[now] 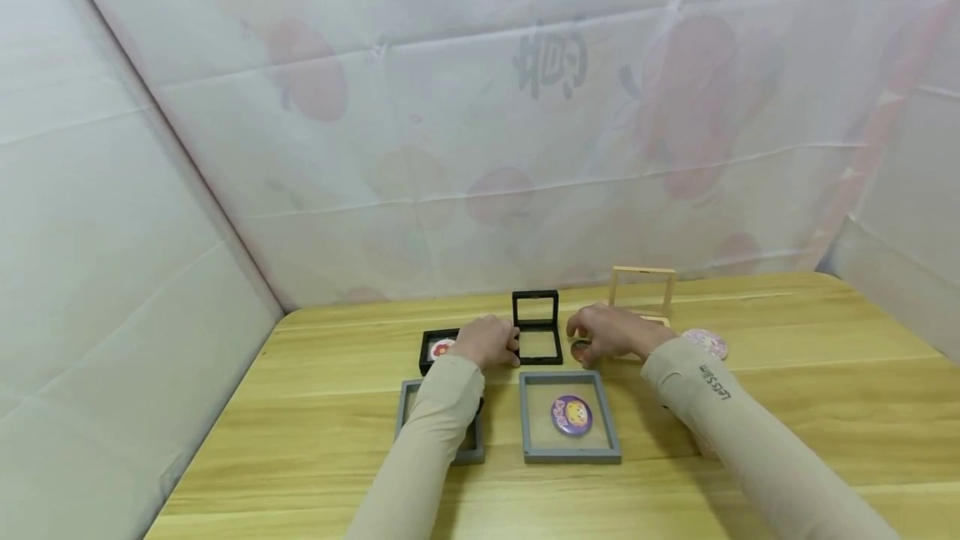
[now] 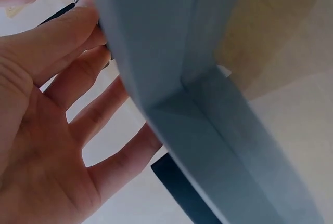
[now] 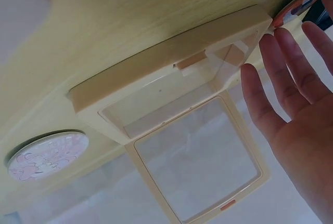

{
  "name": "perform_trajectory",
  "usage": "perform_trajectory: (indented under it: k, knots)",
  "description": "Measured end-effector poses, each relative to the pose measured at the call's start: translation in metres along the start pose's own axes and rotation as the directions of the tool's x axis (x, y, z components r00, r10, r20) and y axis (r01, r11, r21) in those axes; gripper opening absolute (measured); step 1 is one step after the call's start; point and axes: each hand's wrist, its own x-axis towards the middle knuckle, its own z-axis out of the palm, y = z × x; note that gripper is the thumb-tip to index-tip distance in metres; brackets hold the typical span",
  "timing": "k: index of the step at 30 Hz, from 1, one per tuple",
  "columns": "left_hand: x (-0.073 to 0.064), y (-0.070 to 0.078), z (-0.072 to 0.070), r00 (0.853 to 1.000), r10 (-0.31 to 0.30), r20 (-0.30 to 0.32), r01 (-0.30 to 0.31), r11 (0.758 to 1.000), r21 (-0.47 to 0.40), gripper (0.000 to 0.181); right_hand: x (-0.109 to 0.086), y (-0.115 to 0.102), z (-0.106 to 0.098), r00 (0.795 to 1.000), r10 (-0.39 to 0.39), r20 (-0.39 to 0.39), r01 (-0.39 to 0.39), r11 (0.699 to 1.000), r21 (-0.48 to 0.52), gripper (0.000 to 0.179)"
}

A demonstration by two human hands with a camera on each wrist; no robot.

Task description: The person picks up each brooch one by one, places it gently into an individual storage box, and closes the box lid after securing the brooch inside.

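In the head view my left hand (image 1: 487, 340) holds the left edge of an open black display frame (image 1: 560, 348), its lid standing upright. Thumb and fingers converge on that dark edge in the left wrist view, partly hidden behind a grey frame (image 2: 166, 89). Right of the black frame, my right hand (image 1: 611, 330) pinches a dark round badge (image 1: 580, 349) between thumb and fingers. The badge (image 3: 296, 8) shows its reddish rim in the right wrist view. Behind this hand stands an open cream display frame (image 1: 643, 271); a pink-and-white badge (image 1: 707, 343) lies to its right.
A grey frame (image 1: 527, 419) with a purple badge (image 1: 572, 415) lies in front. Another grey frame (image 1: 468, 457) is partly under the left forearm. A black frame (image 1: 426, 348) with a red-flower badge (image 1: 441, 348) sits left. White printed cloth (image 1: 450, 148) encloses the wooden table (image 1: 300, 440).
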Motion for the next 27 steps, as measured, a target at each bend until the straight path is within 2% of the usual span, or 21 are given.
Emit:
perform_trajectory:
  k: [7, 11, 13, 15, 17, 19, 21, 27]
  knots:
    - [0.001, 0.000, 0.000, 1.000, -0.011, 0.008, 0.011, 1.000, -0.020, 0.024, -0.002, -0.002, -0.003, 1.000, -0.004, 0.009, 0.004, 1.000, 0.004, 0.042]
    - [0.003, -0.001, -0.002, 1.000, -0.024, 0.008, 0.024, 0.999, -0.033, 0.016, -0.001, -0.003, -0.007, 0.999, -0.012, 0.031, 0.011, 1.000, 0.013, 0.045]
    - [0.003, -0.002, -0.003, 1.000, -0.021, 0.010, 0.022, 0.999, -0.040, 0.020, -0.001, -0.003, -0.009, 0.999, -0.018, 0.043, 0.018, 1.000, 0.018, 0.044]
    - [0.002, -0.002, -0.004, 1.000, -0.015, 0.007, 0.015, 0.999, -0.043, 0.034, -0.001, -0.003, -0.010, 0.998, -0.049, 0.039, 0.049, 0.999, 0.015, 0.036]
    - [0.001, -0.001, -0.005, 1.000, -0.005, 0.013, 0.005, 0.999, -0.042, 0.045, -0.001, -0.002, -0.010, 0.996, -0.087, 0.034, 0.087, 0.996, 0.012, 0.021]
    - [0.000, 0.000, -0.005, 1.000, -0.004, 0.010, 0.005, 0.999, -0.041, 0.048, -0.001, -0.001, -0.008, 0.992, -0.120, 0.025, 0.120, 0.993, 0.013, 0.010]
    - [-0.001, 0.000, -0.005, 1.000, -0.012, 0.015, 0.013, 0.999, -0.043, 0.048, 0.001, 0.000, -0.005, 0.990, -0.144, 0.011, 0.144, 0.990, 0.012, 0.016]
    - [-0.003, -0.003, -0.005, 1.000, -0.015, 0.006, 0.015, 0.999, -0.045, 0.033, 0.005, -0.005, 0.001, 0.993, -0.117, -0.023, 0.116, 0.993, -0.037, 0.027]
